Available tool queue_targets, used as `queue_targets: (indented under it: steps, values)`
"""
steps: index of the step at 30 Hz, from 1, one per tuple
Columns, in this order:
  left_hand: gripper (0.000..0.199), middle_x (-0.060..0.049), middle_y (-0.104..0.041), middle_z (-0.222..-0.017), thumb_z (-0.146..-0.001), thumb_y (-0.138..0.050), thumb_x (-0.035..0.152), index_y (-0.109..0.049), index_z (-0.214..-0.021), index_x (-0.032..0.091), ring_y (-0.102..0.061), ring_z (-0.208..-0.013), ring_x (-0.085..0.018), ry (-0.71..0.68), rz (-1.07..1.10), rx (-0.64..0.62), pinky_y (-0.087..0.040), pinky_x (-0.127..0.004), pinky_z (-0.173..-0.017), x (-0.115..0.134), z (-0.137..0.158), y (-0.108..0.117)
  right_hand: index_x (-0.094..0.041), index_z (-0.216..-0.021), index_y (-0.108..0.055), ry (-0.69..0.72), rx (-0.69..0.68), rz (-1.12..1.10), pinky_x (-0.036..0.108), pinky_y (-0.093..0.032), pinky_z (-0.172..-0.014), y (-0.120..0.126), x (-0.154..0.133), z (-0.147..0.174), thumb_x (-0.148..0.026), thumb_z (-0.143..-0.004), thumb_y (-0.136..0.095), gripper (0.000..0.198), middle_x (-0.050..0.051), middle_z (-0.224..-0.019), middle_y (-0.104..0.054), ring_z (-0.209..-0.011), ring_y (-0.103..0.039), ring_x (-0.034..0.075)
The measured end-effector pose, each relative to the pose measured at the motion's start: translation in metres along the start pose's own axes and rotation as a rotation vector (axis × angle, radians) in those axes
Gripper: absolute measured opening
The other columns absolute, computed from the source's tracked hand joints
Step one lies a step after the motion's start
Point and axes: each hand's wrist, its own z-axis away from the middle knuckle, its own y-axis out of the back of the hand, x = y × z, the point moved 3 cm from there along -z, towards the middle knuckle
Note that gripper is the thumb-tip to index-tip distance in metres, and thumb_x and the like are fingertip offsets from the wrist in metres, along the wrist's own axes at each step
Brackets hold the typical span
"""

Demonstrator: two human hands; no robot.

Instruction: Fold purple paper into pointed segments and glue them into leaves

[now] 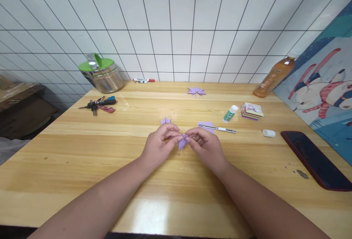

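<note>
A small folded piece of purple paper (182,143) is pinched between both hands, a little above the table's middle. My left hand (161,142) grips its left edge with thumb and fingertips. On the opposite edge, my right hand (206,145) pinches it the same way. Just beyond my left hand lies a purple folded paper shape (165,120) with pointed tips, partly hidden by the fingers. Past my right hand, a utility knife (224,130) rests across a purple paper sheet (206,124).
Farther back lies a purple paper leaf (196,91). To the right are an uncapped glue stick (230,114), its white cap (268,133), a paper stack (252,111), a phone (316,160) and a bottle (275,76). Keys (99,103), a metal pot (103,74) and a marker (143,80) are at left.
</note>
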Motion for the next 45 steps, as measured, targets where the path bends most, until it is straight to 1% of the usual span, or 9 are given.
queue_targets:
  steps: [6, 11, 15, 22, 25, 27, 30, 37, 45]
  values:
    - [0.015, -0.001, -0.07, -0.079, -0.081, -0.052, 0.025, -0.066, -0.081, 0.022, -0.063, -0.075, -0.015, -0.13, -0.31, -0.069, -0.047, -0.025, -0.071, 0.008, 0.0, 0.002, -0.021, -0.08, -0.063, -0.018, 0.01, 0.011, 0.022, -0.042, -0.05, 0.001, 0.004, -0.002, -0.03, -0.078, -0.057, 0.01, 0.0, -0.068, -0.063, -0.055, -0.053, 0.011]
    - [0.017, 0.001, -0.066, -0.075, -0.084, -0.046, 0.025, -0.062, -0.08, 0.022, -0.059, -0.072, -0.014, -0.137, -0.356, -0.13, -0.043, -0.022, -0.067, 0.01, -0.002, 0.002, -0.021, -0.085, -0.061, -0.03, -0.008, -0.024, 0.022, -0.044, -0.05, 0.0, 0.008, -0.002, -0.029, -0.078, -0.056, 0.012, 0.002, -0.072, -0.063, -0.059, -0.056, 0.012]
    - [0.016, 0.003, -0.063, -0.071, -0.084, -0.046, 0.025, -0.06, -0.077, 0.021, -0.057, -0.067, -0.012, -0.117, -0.334, -0.126, -0.041, -0.021, -0.064, 0.008, -0.003, 0.001, -0.023, -0.098, -0.06, 0.042, -0.02, 0.011, 0.022, -0.046, -0.05, 0.0, 0.004, 0.0, -0.026, -0.079, -0.056, 0.02, 0.003, -0.086, -0.065, -0.062, -0.058, 0.012]
    - [0.015, 0.002, -0.064, -0.072, -0.084, -0.049, 0.029, -0.061, -0.078, 0.021, -0.059, -0.068, -0.013, -0.102, -0.316, -0.147, -0.043, -0.022, -0.065, 0.009, -0.002, -0.001, -0.022, -0.081, -0.063, 0.066, -0.009, 0.081, 0.024, -0.048, -0.054, 0.0, 0.001, 0.001, -0.026, -0.079, -0.056, 0.008, 0.003, -0.08, -0.065, -0.065, -0.061, 0.014]
    - [0.01, -0.001, -0.066, -0.081, -0.08, -0.055, 0.029, -0.059, -0.085, 0.021, -0.062, -0.077, -0.015, -0.081, -0.202, -0.105, -0.047, -0.025, -0.071, 0.007, 0.0, -0.004, -0.021, -0.08, -0.059, 0.004, -0.001, -0.014, 0.024, -0.048, -0.053, -0.003, 0.004, 0.002, -0.026, -0.079, -0.055, 0.006, 0.002, -0.073, -0.065, -0.06, -0.061, 0.014]
    - [0.019, -0.003, -0.066, -0.088, -0.076, -0.061, 0.026, -0.055, -0.093, 0.021, -0.064, -0.083, -0.017, -0.039, -0.06, -0.082, -0.049, -0.027, -0.075, 0.004, 0.001, -0.007, -0.021, -0.079, -0.056, -0.014, 0.032, -0.069, 0.023, -0.048, -0.052, -0.005, 0.004, 0.003, -0.025, -0.079, -0.055, 0.004, 0.002, -0.071, -0.064, -0.058, -0.06, 0.013]
    - [0.024, -0.002, -0.066, -0.081, -0.074, -0.063, 0.023, -0.051, -0.095, 0.02, -0.065, -0.079, -0.016, 0.038, 0.111, -0.068, -0.051, -0.027, -0.072, 0.0, 0.002, -0.012, -0.02, -0.075, -0.054, 0.036, 0.082, -0.087, 0.024, -0.05, -0.057, -0.006, 0.001, 0.005, -0.022, -0.076, -0.056, 0.002, 0.002, -0.076, -0.062, -0.061, -0.06, 0.013]
    - [0.027, 0.0, -0.066, -0.077, -0.074, -0.064, 0.019, -0.049, -0.096, 0.021, -0.064, -0.075, -0.014, 0.072, 0.192, -0.027, -0.05, -0.026, -0.073, 0.004, 0.005, -0.014, -0.02, -0.072, -0.055, 0.087, 0.149, -0.128, 0.027, -0.051, -0.068, -0.005, -0.005, 0.004, -0.016, -0.072, -0.056, 0.005, 0.001, -0.074, -0.059, -0.072, -0.058, 0.014]
    - [0.01, -0.002, -0.064, -0.072, -0.078, -0.059, 0.024, -0.062, -0.075, 0.015, -0.059, -0.068, -0.012, 0.058, 0.135, -0.096, -0.047, -0.022, -0.065, 0.004, 0.002, -0.012, -0.022, -0.078, -0.047, 0.048, 0.195, -0.298, 0.029, -0.049, -0.07, -0.005, -0.006, 0.005, -0.014, -0.073, -0.061, 0.017, -0.001, -0.074, -0.056, -0.07, -0.057, 0.013]
